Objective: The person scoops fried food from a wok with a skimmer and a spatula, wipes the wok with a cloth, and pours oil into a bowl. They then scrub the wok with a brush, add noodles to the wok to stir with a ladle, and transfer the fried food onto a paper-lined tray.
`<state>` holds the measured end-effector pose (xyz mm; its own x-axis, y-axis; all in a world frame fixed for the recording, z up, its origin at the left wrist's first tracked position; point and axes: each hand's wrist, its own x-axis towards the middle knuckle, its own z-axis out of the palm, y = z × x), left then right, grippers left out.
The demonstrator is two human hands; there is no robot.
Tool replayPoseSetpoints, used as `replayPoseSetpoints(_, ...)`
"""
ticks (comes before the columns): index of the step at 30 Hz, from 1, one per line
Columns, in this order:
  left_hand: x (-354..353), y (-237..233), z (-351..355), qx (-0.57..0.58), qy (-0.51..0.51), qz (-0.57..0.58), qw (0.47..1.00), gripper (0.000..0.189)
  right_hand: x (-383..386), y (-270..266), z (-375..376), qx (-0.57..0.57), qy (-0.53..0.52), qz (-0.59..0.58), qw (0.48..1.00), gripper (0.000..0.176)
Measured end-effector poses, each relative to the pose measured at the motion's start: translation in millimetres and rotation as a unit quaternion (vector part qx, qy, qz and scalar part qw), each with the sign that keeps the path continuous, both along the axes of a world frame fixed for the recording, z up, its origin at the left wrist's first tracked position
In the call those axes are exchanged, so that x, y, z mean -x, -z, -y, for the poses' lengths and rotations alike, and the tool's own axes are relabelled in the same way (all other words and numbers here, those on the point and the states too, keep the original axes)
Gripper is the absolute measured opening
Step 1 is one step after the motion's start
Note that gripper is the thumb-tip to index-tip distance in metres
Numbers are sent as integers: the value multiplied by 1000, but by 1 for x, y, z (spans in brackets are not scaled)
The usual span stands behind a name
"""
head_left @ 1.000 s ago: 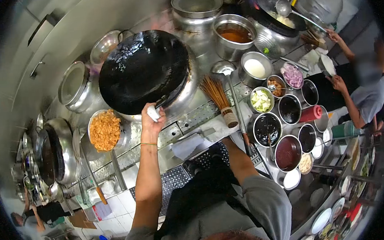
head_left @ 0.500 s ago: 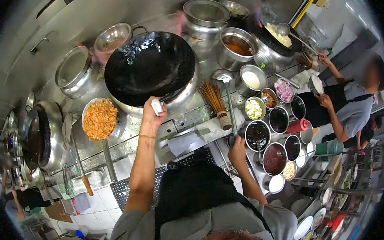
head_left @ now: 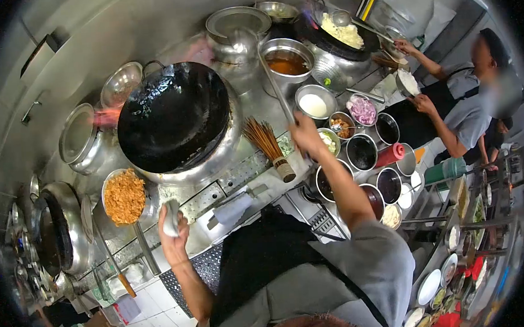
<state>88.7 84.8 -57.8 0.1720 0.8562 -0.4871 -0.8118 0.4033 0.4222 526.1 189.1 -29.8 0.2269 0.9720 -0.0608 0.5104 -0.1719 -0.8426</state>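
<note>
My right hand grips the long handle of a ladle. The ladle reaches away over the stove, its head blurred in front of a lidded metal pot. My left hand is closed around a folded white cloth, off the wok and near the stove's front edge. A large black wok, tilted on its burner, holds no food that I can see. Left of it, a long-handled pan carries orange-brown, grainy food. A bamboo wok brush lies between the wok and my right hand.
Metal containers of sauces, chopped purple onion and white liquid crowd the right side. A red bottle stands among them. On the right a co-worker holds a ladle over another wok. Flame shows beside my wok.
My left hand has let go of the wok's edge and moved back and left with the cloth. My right hand has lifted the ladle and swung it forward. The view has shifted.
</note>
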Motion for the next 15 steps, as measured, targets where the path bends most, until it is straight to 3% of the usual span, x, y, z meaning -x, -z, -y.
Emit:
replayPoseSetpoints(2,9,4,29,38,-51,-13,998,28,-6,-16,-77,-119,-28,97,988,30)
replayPoseSetpoints(3,12,4,43,38,-54,-14,998,28,2,-27,-111,-176,15,90,980,34)
replayPoseSetpoints(4,14,4,57,51,-81,-44,994,28,-7,-14,-166,-134,17,175,975,37)
replayPoseSetpoints(7,21,13,99,80,-150,-83,982,28,-3,-23,-257,-65,42,269,960,35)
replayPoseSetpoints(11,16,10,146,94,-226,-107,964,27,1,-27,-316,-14,28,304,952,31)
replayPoseSetpoints(12,15,12,156,105,-252,-101,957,28,-7,-15,-339,21,32,185,982,24)
replayPoseSetpoints(13,16,17,166,104,-261,-98,955,28,-8,-21,-342,24,17,-39,999,16)
replayPoseSetpoints(14,18,24,175,125,-280,-97,947,28,-12,-29,-344,30,1,-260,965,12)
replayPoseSetpoints(15,19,29,182,147,-299,-94,938,29,-23,-36,-339,16,-24,-545,838,9)
